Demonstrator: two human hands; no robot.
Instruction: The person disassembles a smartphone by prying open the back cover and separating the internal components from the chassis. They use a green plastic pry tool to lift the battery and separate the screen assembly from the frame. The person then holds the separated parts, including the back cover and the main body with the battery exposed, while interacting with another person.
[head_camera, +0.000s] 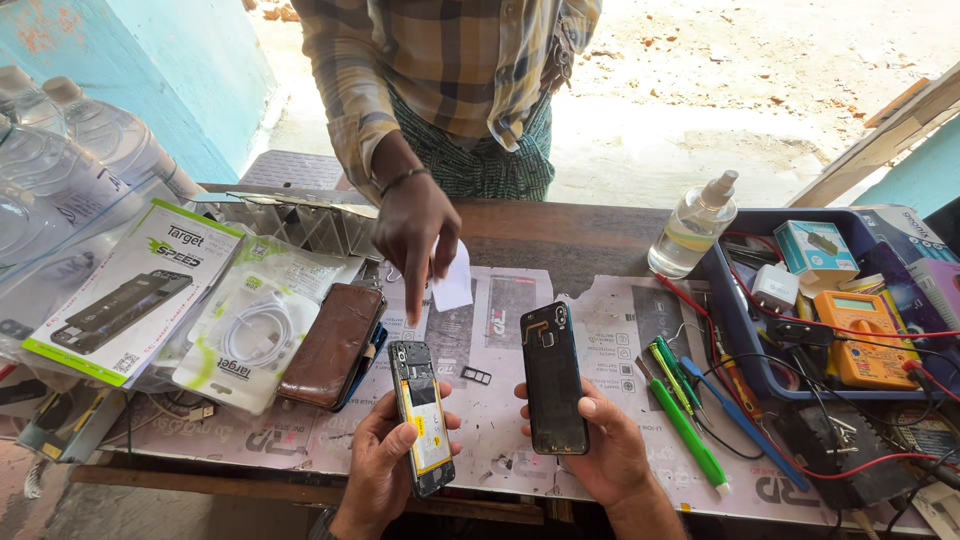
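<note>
The left hand (385, 455) gripped an opened smartphone (421, 416) by its edges, fingers wrapped round it, its innards and yellow-labelled battery facing up; the right hand (605, 445) clasped the detached black back cover (553, 377), thumb on its left edge, fingers curled behind — the two parts held side by side, apart, just above the paper-covered wooden bench (580, 235). Between them, on the paper, lay a small SIM tray (476, 376). Across the bench another person's hand (415, 232) pointed down, a white slip (455, 280) pinched in it. Left of the phone sat a brown wallet (332, 345) beside a packaged white cable (250, 330); to the right lay green screwdrivers (685, 420), a clear spray bottle (693, 228) and a blue tray (735, 325) holding an orange multimeter (868, 335).
</note>
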